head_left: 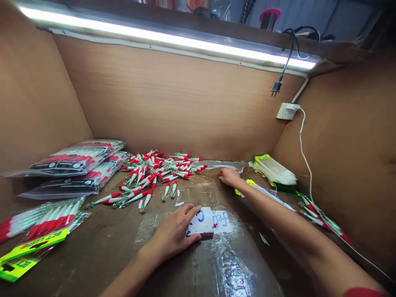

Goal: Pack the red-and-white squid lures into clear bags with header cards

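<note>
My left hand rests on the bench, thumb and fingers closed around the near left side of a small block topped with white paper. The paper carries blue lettering and a few small coloured specks. Another lettered white paper lies against its right side, with a small red bit at the join. Farther back, my right hand is closed low over the bench. A speck of red shows at its fingertips, too small to name. To its left lies a heap of red-and-white squid lures with metal hook crowns.
Bagged lures are stacked at the left, with yellow-labelled lure packs nearer me. Clear yellow-topped sleeves lie at the right beside more lures. A white cable runs down the right wall; a black plug hangs above.
</note>
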Available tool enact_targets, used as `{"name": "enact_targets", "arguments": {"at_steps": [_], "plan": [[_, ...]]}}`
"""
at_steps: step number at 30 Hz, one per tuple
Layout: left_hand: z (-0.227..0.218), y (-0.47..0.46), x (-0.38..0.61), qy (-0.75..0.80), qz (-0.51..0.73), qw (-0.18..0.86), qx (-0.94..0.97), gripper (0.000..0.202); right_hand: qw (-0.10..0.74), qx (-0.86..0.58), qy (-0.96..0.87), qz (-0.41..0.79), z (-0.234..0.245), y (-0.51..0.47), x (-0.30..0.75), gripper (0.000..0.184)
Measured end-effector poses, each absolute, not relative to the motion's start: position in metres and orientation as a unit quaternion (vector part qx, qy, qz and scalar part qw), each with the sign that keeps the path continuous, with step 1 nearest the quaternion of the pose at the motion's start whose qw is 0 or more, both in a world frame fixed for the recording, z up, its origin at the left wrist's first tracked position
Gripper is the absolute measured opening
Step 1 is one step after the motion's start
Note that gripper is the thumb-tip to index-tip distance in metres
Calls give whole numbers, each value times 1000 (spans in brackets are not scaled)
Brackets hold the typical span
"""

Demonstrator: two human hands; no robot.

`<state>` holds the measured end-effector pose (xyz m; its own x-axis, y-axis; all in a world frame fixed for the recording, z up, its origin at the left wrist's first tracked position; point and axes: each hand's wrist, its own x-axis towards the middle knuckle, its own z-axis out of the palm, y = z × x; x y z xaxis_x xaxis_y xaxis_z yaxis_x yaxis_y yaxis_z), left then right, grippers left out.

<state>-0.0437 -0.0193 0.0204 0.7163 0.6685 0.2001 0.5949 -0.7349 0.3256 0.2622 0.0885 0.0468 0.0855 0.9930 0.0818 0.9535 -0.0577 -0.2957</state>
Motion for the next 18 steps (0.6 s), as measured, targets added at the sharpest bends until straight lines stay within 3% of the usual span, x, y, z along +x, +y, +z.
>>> {"name": "enact_targets", "arguments": {"at_steps": [6,11,15,18], "plan": [[23,-21,-45,345,149,117,919,70,220,-699,-667,136,61,97,269,24],[23,-22,-46,348,142,114,920,67,359,-594,-679,238,73,54,295,44],[22,-21,-47,348,136,116,920,66,532,-457,-585,408,52,3,297,36],[21,-19,-47,339,135,117,924,67,564,-455,-546,421,32,-26,292,29]]}}
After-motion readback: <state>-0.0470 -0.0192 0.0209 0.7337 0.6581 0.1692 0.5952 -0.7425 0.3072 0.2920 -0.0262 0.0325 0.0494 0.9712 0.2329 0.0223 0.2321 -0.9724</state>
